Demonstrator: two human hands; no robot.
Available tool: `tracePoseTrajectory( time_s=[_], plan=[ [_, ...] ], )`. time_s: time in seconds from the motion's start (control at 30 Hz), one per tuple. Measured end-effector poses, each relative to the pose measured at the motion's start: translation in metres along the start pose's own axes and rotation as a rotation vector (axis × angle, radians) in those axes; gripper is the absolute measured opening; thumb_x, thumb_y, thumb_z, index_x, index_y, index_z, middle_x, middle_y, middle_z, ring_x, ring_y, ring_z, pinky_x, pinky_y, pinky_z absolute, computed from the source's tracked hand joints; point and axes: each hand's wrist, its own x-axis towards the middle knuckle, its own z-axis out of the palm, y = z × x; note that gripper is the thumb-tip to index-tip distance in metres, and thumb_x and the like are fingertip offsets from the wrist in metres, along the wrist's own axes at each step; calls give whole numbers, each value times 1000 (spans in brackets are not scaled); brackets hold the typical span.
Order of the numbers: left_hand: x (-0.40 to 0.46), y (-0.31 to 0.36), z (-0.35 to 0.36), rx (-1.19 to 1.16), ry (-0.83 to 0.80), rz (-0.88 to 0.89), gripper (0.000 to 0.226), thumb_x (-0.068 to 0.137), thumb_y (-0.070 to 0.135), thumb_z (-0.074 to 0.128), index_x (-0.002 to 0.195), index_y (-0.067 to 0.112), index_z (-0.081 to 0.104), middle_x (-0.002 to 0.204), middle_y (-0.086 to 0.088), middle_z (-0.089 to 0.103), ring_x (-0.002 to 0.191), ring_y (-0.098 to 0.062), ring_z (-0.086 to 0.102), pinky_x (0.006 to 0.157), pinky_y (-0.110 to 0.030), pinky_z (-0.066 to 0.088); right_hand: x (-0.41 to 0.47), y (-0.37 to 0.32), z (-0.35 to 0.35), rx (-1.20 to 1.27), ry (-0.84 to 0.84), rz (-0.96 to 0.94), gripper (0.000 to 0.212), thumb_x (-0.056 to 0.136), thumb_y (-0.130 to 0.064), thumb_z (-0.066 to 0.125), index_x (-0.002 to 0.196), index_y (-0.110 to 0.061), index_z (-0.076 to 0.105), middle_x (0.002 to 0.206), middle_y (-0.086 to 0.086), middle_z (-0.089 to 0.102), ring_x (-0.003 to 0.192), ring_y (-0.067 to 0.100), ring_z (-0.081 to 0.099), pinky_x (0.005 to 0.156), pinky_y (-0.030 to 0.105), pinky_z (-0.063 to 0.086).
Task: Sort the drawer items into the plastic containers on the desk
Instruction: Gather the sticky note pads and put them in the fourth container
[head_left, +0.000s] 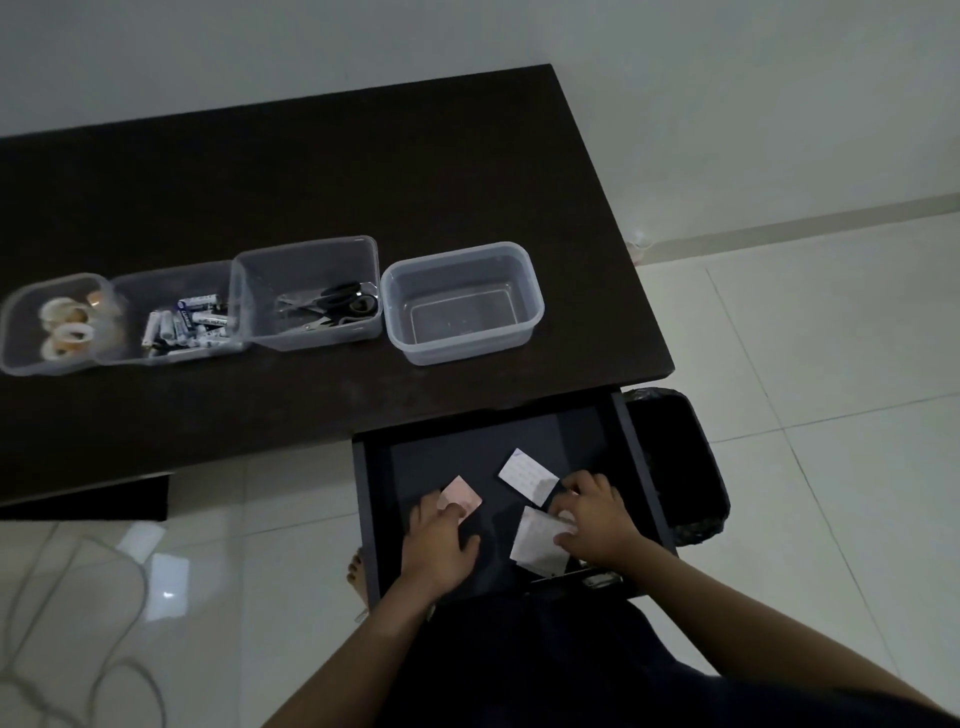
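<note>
Left hand (441, 540) presses flat fingers on pink slip (460, 498), lower centre; right hand (595, 519) pinches white paper (540, 540). Battery (192, 322) labels unreadable.

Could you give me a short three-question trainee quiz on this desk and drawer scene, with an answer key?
1. True or false: the rightmost container on the desk holds scissors.
2. How many paper pieces lie in the open drawer?
3. Which hand touches the pink slip: A) left hand, B) right hand?

Key:
1. False; it looks empty. The scissors are in the container beside it, left of it in the view.
2. Three: the pink slip, a white slip and a white packet.
3. A.
</note>
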Motion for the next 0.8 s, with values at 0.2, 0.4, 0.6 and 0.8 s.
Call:
tracePoseTrajectory(
  time_s=[0.2,0.4,0.6,0.8],
  plan=[
    [-12,8,-3,-247,71,-15,38,87,36,57,122,22,56,134,-2,40,128,-21,35,105,-27,34,1,-23,-9,341,139,-50,18,74,-30,73,85,-19,65,86,-7,55,82,8,51,69,22,40],
    [-15,31,-25,-1054,-134,-107,33,95,26,52,128,29,50,109,11,59,103,-23,65,65,-12,51,4,-55,-14,558,288,-64,17,73,-33,76,76,-23,62,69,-10,54,61,5,53,57,24,42],
    [-6,37,-39,-1146,-72,-124,30,96,28,50,125,31,56,97,-3,63,78,-9,63,67,-18,51,7,-73,-6,604,256,-114,24,67,-19,80,86,-19,67,83,-5,55,74,5,54,67,18,42],
    [-1,28,-40,-1118,106,-212,14,90,12,59,91,25,65,98,-13,68,86,-26,66,79,-42,57,6,-70,-4,618,305,-111,27,64,-10,82,87,-22,73,90,-7,53,91,9,47,79,11,36]
  ],
)
